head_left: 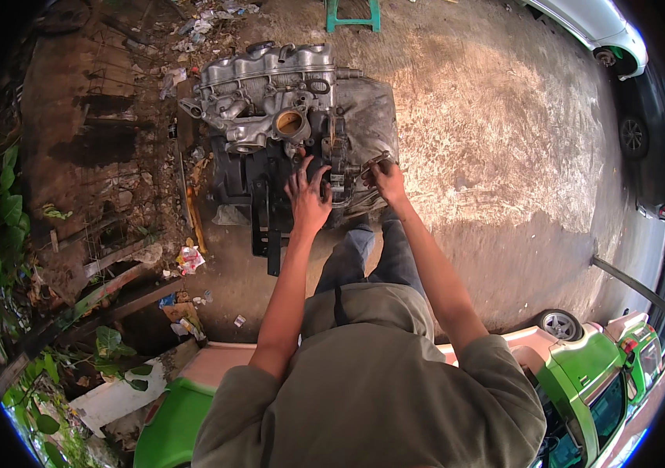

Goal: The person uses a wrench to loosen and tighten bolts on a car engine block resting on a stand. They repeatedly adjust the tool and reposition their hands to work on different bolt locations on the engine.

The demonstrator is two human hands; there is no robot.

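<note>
A car engine (266, 90) of grey cast metal, with dark lower parts, stands in front of me. My left hand (309, 195) rests at its near side, below a round open port, the fingers spread and bent over the dark parts there. At the engine's right side, my right hand (387, 181) is closed in a pinch on a slim metal tool (377, 159), whose exact kind is too small to make out. The tool's inner end points toward the engine. A grey, dirty cover sheet (367, 113) lies beneath and to the right of the engine.
A green plastic stool (353, 25) stands beyond the engine. Litter and wood scraps (114, 257) lie along the left, with leafy plants (5, 210). Green vehicles (590, 366) are close behind me, a loose wheel (560, 324) among them. Parked cars (644, 132) line the right.
</note>
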